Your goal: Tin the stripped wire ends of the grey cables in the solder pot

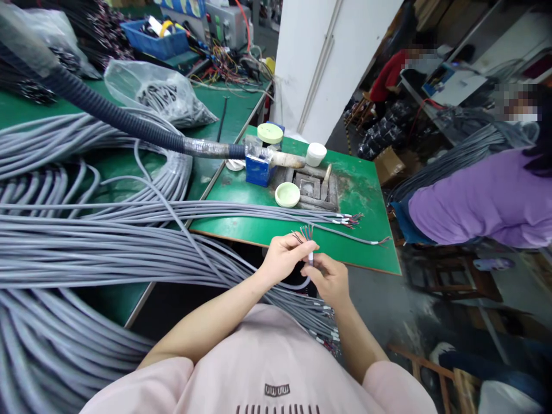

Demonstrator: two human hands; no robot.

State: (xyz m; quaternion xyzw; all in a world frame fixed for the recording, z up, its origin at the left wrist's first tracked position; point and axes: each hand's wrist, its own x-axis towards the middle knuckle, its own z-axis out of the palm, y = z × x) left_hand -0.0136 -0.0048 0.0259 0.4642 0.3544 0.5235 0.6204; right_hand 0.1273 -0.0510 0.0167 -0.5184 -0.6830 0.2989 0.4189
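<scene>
Between my hands, close to my chest, is the end of a grey cable point(310, 263) with a white band around it and thin coloured wires point(306, 232) fanned out at the top. My left hand point(287, 256) pinches the wires near the white band. Just below, my right hand point(330, 279) has its fingers closed on the cable's grey jacket. On the green board ahead lie several more grey cables point(259, 211), their stripped ends point(347, 219) showing white bands and dark and red wires. One cable end point(379, 242) lies apart, farther right.
A solder pot point(309, 187) sits in the green board point(362, 253), with a round pale dish point(287, 195), white tub point(316, 154) and blue box point(257, 169) around it. A ribbed hose point(129, 123) crosses above large cable coils point(86, 253). A person in purple point(470, 201) sits right.
</scene>
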